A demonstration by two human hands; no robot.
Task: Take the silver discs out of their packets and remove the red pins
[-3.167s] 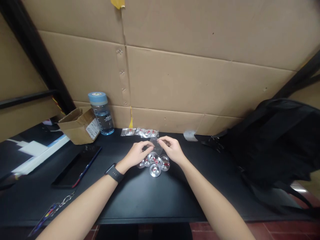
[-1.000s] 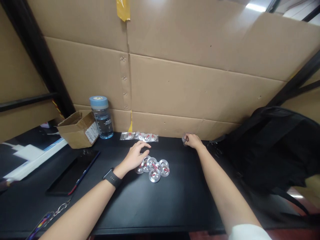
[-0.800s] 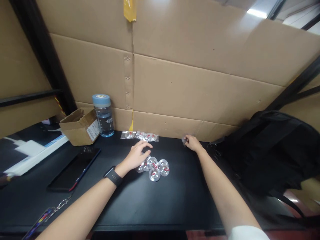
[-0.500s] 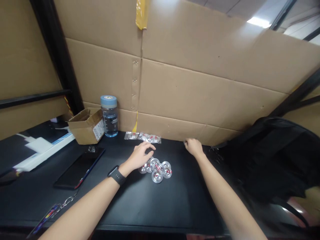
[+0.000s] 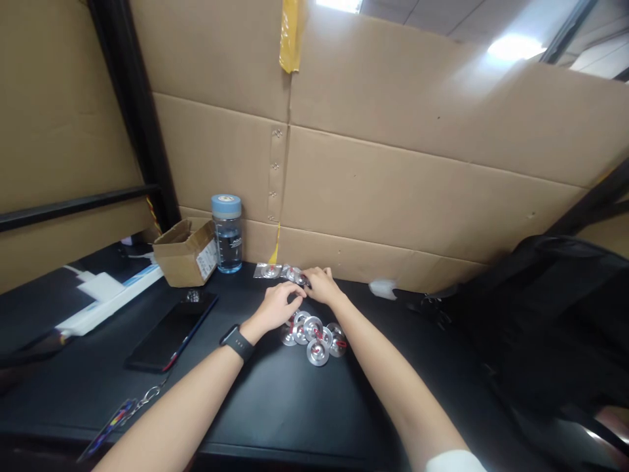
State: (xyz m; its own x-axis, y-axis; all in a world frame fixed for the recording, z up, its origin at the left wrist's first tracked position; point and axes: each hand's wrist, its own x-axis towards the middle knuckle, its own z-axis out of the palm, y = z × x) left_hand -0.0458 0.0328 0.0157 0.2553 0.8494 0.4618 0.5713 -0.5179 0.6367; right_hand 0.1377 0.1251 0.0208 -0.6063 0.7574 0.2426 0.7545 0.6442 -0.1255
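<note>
Several small silver finger cymbals (image 5: 318, 352) with red cord loops lie in an overlapping cluster on the black tabletop. My left hand (image 5: 280, 305) hovers at the cluster's upper left, fingers curved with thumb and forefinger apart, holding nothing I can see. Farther back, by the cardboard wall, my right hand (image 5: 320, 285) has its fingers closed on the right end of a clear plastic packet of finger cymbals (image 5: 293, 274). That hand hides part of the packet. Left of it lies another bagged finger cymbal (image 5: 269, 271).
A crumpled clear plastic bag (image 5: 383, 288) lies by the cardboard wall (image 5: 417, 203). To the left are a blue-lidded water bottle (image 5: 228, 236), an open cardboard box (image 5: 184, 252), a phone (image 5: 171, 333), a power strip (image 5: 118, 301) and a keychain (image 5: 120, 419). A black bag (image 5: 535, 328) fills the right.
My right hand has moved left from the wall's foot to the packet, and a crumpled plastic bag now shows where it was. My left hand stays near the cluster. The view has shifted slightly.
</note>
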